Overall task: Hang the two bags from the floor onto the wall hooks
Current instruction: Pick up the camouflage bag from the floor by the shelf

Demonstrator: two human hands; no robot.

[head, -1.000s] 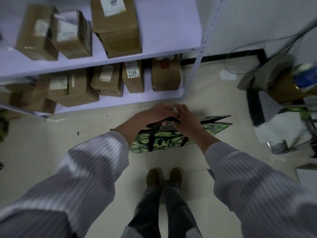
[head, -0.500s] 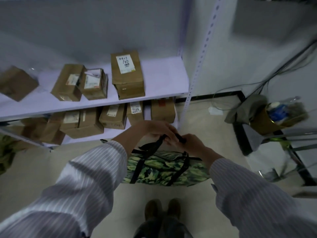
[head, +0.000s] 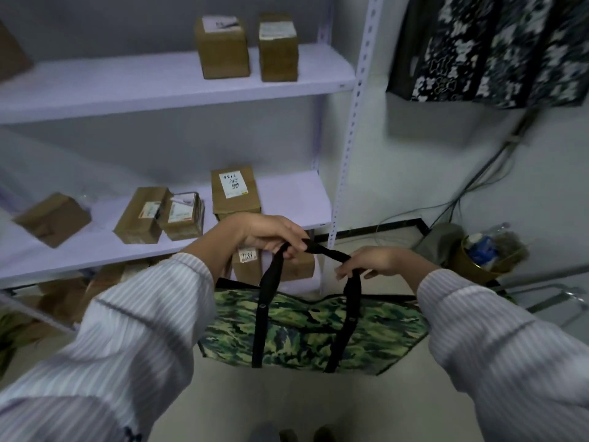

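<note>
A green camouflage bag (head: 302,330) with black straps hangs in the air in front of me, clear of the floor. My left hand (head: 271,234) grips the left end of its black handle loop (head: 322,248). My right hand (head: 369,261) grips the right end of the same loop. A black-and-white patterned bag (head: 490,49) hangs on the wall at the upper right; its top and whatever holds it are cut off by the frame edge. No wall hook is visible.
A white shelving unit (head: 178,81) with several cardboard boxes (head: 223,47) fills the left and centre, its perforated upright (head: 353,122) just beyond my hands. Cables run down the right wall. A bin with rubbish (head: 484,253) and a metal frame stand at the right.
Both hands have lifted the camouflage bag off the floor by its handles. My view has tilted up, bringing an upper shelf and the patterned bag on the wall into sight.
</note>
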